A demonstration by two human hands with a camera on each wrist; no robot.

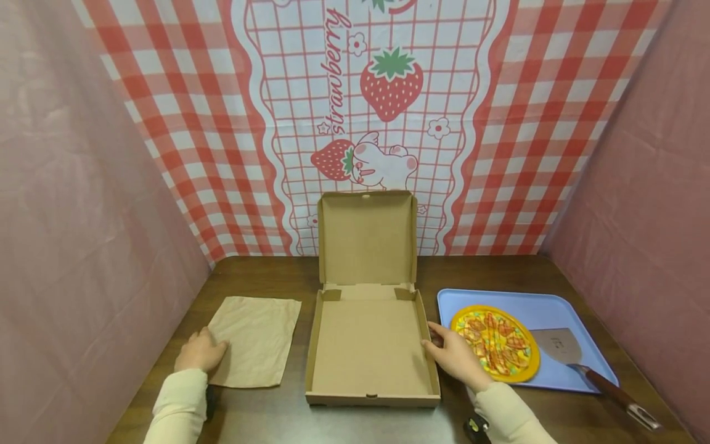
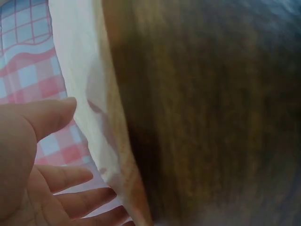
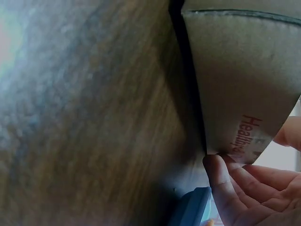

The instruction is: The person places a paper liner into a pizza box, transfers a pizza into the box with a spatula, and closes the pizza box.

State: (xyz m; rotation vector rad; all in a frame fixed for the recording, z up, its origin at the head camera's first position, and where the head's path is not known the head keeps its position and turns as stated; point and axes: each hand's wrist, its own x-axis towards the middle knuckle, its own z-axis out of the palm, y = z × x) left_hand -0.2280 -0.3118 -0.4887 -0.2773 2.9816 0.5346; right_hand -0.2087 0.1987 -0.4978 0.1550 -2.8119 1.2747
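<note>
An open cardboard pizza box stands in the middle of the table, its lid raised at the back. My right hand grips the box's right side wall; in the right wrist view the fingertips are at the wall's lower edge and the thumb at its upper edge. Red lettering shows on that wall. To the left, a flat beige cloth lies on the table. My left hand rests at its left edge with relaxed fingers, thumb and fingers spread apart beside the fabric.
On the right, a blue tray holds a pizza and a metal pizza server, whose brown handle sticks out past the tray's front corner. A strawberry-print checked cloth hangs behind the table, with pink curtains at both sides.
</note>
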